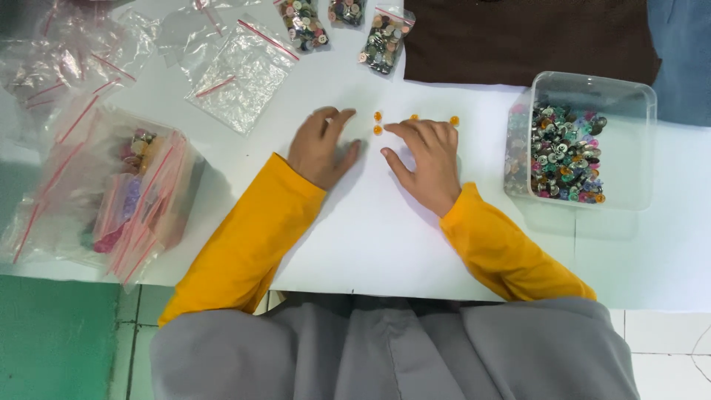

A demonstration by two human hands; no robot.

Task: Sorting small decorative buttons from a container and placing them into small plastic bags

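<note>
Nearest the camera lie the grey lap and the two yellow sleeves, reaching up onto the white table point(370, 244).

The left hand point(321, 148) rests palm-down on the table, fingers loosely spread and slightly curled; it grips nothing that I can see. The right hand point(426, 159) is also flat and open, thumb out to the side, its fingertips touching or just beside the small orange buttons point(378, 123). Two of these sit between the two hands' fingertips, and a few more peek out just beyond the right hand's fingers, one at the far right end point(454, 120). Whether more hide under the fingers I cannot tell.

To the right of the orange buttons stands a clear plastic tub point(629, 96) holding a heap of mixed buttons point(566, 152). Left of them lies a pile of zip bags with red seals point(111, 192), some with coloured contents, and an empty zip bag point(241, 70) farther up. Beyond the orange buttons are three small bags of mixed buttons point(384, 41) and a brown cloth point(529, 37).

The likely risks, as I judge them: the buttons are tiny and loose on a smooth surface, so a sweep of a finger or sleeve could scatter them. A right elbow swung outward could knock the tub.
</note>
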